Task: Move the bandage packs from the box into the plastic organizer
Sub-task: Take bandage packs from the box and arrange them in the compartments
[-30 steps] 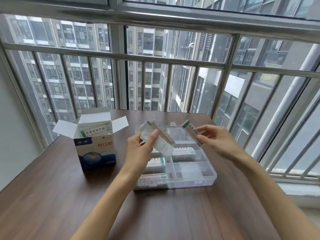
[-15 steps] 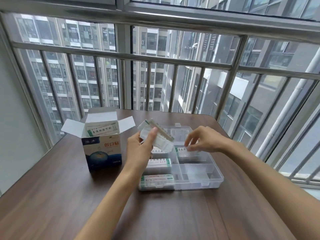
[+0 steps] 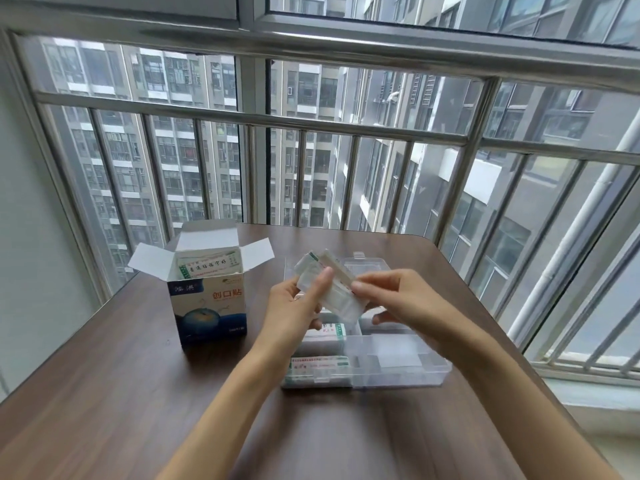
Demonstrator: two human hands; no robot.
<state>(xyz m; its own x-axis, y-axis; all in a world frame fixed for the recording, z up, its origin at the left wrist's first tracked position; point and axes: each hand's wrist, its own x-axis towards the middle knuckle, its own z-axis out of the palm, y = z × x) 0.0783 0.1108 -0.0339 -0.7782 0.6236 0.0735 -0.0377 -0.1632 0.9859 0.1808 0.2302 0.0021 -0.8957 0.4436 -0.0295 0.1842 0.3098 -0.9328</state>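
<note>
Holding a fanned stack of bandage packs above the plastic organizer, the left hand has its grip closed round them, thumb pressed across the front. The right hand meets the stack from the other side, its fingertips pinching the edge of one pack. Below the hands, the clear organizer sits on the brown counter, with more packs lying in its left compartments. Just left of it, apart from it, stands the bandage box, flaps open, more packs showing inside. Behind the counter, a metal railing fronts tall apartment blocks.
</note>
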